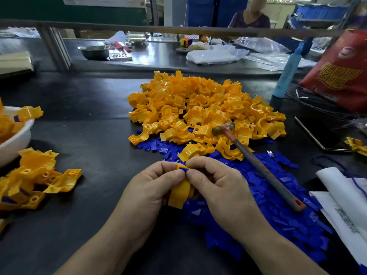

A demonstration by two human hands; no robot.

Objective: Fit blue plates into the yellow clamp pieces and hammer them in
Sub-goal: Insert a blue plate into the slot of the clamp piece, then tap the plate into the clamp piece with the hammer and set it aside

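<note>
My left hand point(151, 187) grips a yellow clamp piece point(179, 192) upright in front of me. My right hand point(216, 179) pinches a small blue plate point(183, 169) against the clamp's top end, thumb and forefinger meeting my left thumb there. A large heap of yellow clamp pieces point(198, 108) lies beyond my hands. Loose blue plates point(278, 195) spread under and to the right of my right hand. A hammer point(256, 161) rests across both piles, its head on the yellow heap and its handle pointing toward the near right.
A white bowl point(17, 135) with clamp pieces sits at the left edge, with a small group of fitted clamps point(35, 179) beside it. White paper sheets point(345, 199) lie at right. A red bag point(341, 74) and a blue tube point(288, 74) stand far right. Another person sits across the bench.
</note>
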